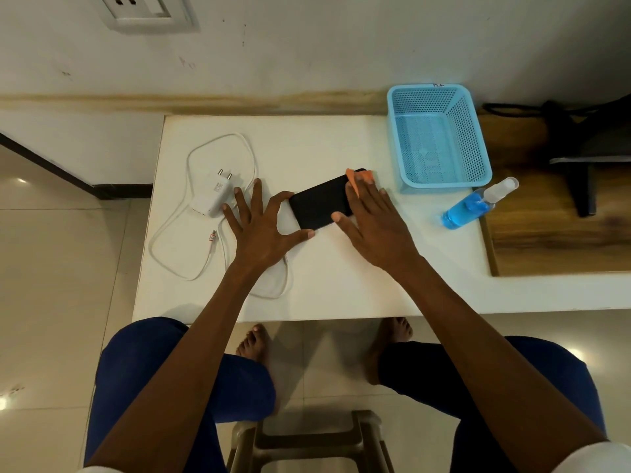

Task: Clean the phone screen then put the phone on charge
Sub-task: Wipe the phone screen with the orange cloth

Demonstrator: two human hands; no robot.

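Note:
A black phone lies flat on the white table, screen up. My left hand steadies its left end between index fingertip and thumb tip, the other fingers spread on the table. My right hand lies flat with straight fingers over the phone's right end, pressing an orange cloth onto the screen. A white charger plug with its looped white cable lies left of my left hand. A wall socket sits high on the wall at the upper left.
An empty blue mesh basket stands at the table's back right. A spray bottle of blue liquid lies on its side in front of it. A wooden surface with a dark stand adjoins on the right. A stool is below.

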